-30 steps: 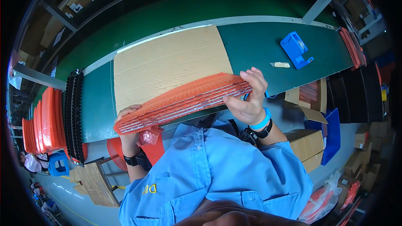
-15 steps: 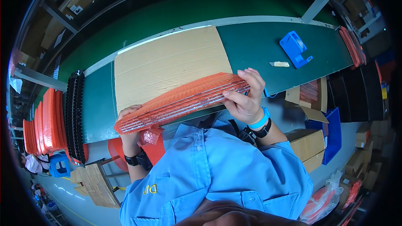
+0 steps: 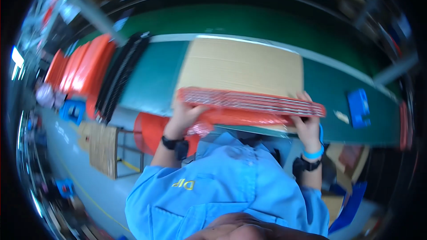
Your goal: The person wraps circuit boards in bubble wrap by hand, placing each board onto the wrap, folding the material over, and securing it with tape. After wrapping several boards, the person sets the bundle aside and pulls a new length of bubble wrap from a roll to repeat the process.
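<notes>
Both my hands hold a long stack of red bubble-wrap packs (image 3: 249, 100) in front of my chest, over the near edge of the bench. Its layered silvery edges face up, and a loose red flap hangs below. My left hand (image 3: 187, 114) closes round the left end, with the fingers partly behind the packs. At the other end my right hand (image 3: 308, 124) grips with fingers above and thumb side below. Just beyond the stack lies a flat cardboard sheet (image 3: 244, 64) on the green bench top. Motion blurs the picture somewhat.
Black strips (image 3: 122, 75) and standing red bubble-wrap bundles (image 3: 84, 66) line the bench's left end. A blue tape dispenser (image 3: 358, 108) and a small pale item (image 3: 341, 116) lie at right. Below left are a red round seat (image 3: 153, 131), a blue stool (image 3: 72, 111) and a wooden board (image 3: 102, 146).
The view has swung, so the bench appears farther right. The stack has tipped so its layered edges face up, and its right end has dropped. Both hands still hold it.
</notes>
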Motion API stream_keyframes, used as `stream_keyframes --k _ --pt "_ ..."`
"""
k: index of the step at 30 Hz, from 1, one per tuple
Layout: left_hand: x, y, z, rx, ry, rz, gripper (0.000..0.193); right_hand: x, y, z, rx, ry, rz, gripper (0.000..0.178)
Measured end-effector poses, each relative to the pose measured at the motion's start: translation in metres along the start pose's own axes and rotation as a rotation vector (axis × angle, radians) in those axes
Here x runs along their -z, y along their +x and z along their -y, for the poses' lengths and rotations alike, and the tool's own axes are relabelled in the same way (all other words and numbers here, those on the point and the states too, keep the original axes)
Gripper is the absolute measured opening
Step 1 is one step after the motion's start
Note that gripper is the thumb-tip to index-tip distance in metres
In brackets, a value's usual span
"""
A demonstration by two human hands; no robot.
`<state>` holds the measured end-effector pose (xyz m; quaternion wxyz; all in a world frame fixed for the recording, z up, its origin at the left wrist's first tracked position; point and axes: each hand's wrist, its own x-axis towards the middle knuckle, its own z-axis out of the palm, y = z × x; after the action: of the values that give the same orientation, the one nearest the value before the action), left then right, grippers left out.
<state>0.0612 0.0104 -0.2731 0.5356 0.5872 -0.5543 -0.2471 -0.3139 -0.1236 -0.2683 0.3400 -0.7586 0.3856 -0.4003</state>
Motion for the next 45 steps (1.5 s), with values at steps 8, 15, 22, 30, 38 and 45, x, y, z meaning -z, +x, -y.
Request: stream_keyframes --k 8,15,22,30,38,45 --pt "0.049 -0.021 -0.046 0.445 -0.653 0.227 0.053 0.005 0.067 0.062 -0.469 0.795 0.212 0.043" --pt "0.089 -0.101 -0.065 0.367 -1.111 -0.280 0.061 -0.060 0.087 0.111 -0.253 0.810 0.561 0.042" --pt "0.192 -0.135 -0.099 0.003 -0.594 -0.955 0.050 -0.068 0.089 0.039 -0.042 0.175 0.490 0.027" --pt "0.431 -0.053 -0.019 0.053 -0.165 -1.210 0.019 -0.081 0.081 0.028 0.163 -0.100 0.367 0.015" --pt "0.565 -0.028 0.142 0.322 -0.354 -1.161 0.030 -0.082 0.076 0.032 0.240 -0.190 0.322 0.015" --pt "0.577 -0.022 0.138 0.619 0.029 -1.077 0.036 -0.085 0.076 0.033 0.242 -0.202 0.310 0.014"
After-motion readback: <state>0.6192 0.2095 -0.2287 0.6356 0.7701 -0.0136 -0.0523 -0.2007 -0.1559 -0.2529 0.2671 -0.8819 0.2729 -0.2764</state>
